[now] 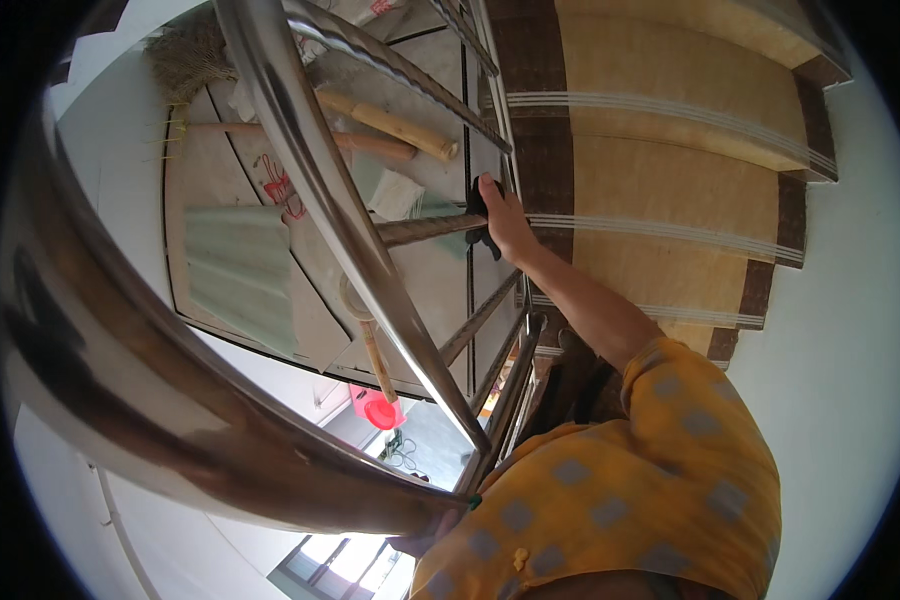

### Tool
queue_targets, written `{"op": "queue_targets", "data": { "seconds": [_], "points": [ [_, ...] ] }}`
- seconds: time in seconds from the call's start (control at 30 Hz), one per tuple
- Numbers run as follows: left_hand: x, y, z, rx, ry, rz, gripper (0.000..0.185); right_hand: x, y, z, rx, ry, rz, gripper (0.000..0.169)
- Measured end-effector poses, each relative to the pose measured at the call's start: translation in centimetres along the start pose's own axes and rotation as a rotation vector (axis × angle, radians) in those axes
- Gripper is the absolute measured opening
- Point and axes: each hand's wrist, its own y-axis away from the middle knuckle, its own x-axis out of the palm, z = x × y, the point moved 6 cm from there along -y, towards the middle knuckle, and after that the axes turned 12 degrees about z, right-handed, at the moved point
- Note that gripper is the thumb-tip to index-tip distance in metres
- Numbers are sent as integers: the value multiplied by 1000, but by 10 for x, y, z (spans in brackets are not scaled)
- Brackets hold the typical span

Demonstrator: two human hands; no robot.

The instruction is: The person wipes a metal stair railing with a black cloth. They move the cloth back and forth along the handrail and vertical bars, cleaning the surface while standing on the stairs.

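Note:
My right hand grips a black cloth, pressed around the end of a twisted metal baluster where it meets a thin rail beside the stairs. The thumb points up and away from me. Low in the view, my left hand is mostly hidden under the lower end of the large shiny handrail; whether its fingers close on the rail does not show. A small green thing sits at that end. A smooth metal tube runs diagonally between the handrail and the balusters.
Stairs with brown edges climb at the right beside a pale wall. Beyond the railing, boards carry a bamboo piece, a green sheet, red string and a broom. A pink-red container stands lower down.

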Motion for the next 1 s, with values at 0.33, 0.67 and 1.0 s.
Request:
{"op": "queue_targets", "data": {
  "seconds": [0.33, 0.67, 1.0],
  "points": [
    [12, -18, 1, 12, 15, 58, 76, 77, 58, 207, -819, -71, -1, 42],
    [20, -23, -5, -46, -30, 77, 70, 98, 0, 244, -1239, 703, -38, 30],
    [27, -28, -6, -90, 14, 103, 65, 9, -77, 122, -822, 690, -9, 28]
  ]
}}
